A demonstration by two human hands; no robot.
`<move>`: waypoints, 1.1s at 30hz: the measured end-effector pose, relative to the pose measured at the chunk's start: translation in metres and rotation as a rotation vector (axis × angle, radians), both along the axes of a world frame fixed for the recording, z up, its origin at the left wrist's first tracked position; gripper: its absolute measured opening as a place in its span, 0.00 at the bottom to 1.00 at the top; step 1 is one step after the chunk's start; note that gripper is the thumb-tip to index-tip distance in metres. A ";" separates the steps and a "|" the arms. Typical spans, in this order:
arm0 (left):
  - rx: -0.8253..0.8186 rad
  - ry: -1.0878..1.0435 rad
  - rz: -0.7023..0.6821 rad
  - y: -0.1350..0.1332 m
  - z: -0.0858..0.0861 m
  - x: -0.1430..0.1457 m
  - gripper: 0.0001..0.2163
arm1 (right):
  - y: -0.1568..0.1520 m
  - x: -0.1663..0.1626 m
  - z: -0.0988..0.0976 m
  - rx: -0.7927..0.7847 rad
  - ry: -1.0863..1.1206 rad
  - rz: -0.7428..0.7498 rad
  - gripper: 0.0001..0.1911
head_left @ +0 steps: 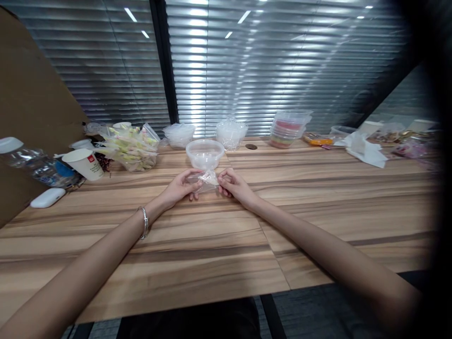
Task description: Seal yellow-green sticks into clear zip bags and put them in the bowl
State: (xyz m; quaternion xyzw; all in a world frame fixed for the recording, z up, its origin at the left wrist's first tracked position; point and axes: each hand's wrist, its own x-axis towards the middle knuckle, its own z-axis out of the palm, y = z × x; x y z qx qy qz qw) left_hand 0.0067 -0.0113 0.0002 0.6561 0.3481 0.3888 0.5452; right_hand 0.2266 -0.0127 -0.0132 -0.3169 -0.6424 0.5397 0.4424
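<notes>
Between my two hands is a small clear plastic bag (209, 178) with something pale inside that I cannot make out. My left hand (181, 187) grips the bag's left side between thumb and fingers, and a bracelet circles that wrist. At the opposite side, my right hand (231, 183) pinches the bag with its fingertips. Just behind the bag stands a round clear plastic bowl (205, 154); nothing shows inside it.
Along the back are stacked clear containers (179, 136), crumpled clear plastic (231, 134), lidded tubs (288, 129) and an orange packet (318, 139). A bag of yellow-green wrapped pieces (132, 148), a paper cup (84, 164), a bottle (38, 165) and a white case (48, 197) stand left. Tissue (365, 148) lies right.
</notes>
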 end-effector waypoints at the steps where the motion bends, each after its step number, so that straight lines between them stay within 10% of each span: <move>1: 0.018 -0.033 0.036 0.001 0.000 0.000 0.23 | 0.001 -0.001 0.000 0.018 -0.002 -0.026 0.12; 33: 0.008 0.026 -0.020 0.003 -0.004 0.000 0.19 | -0.013 -0.006 0.007 0.463 -0.141 -0.298 0.08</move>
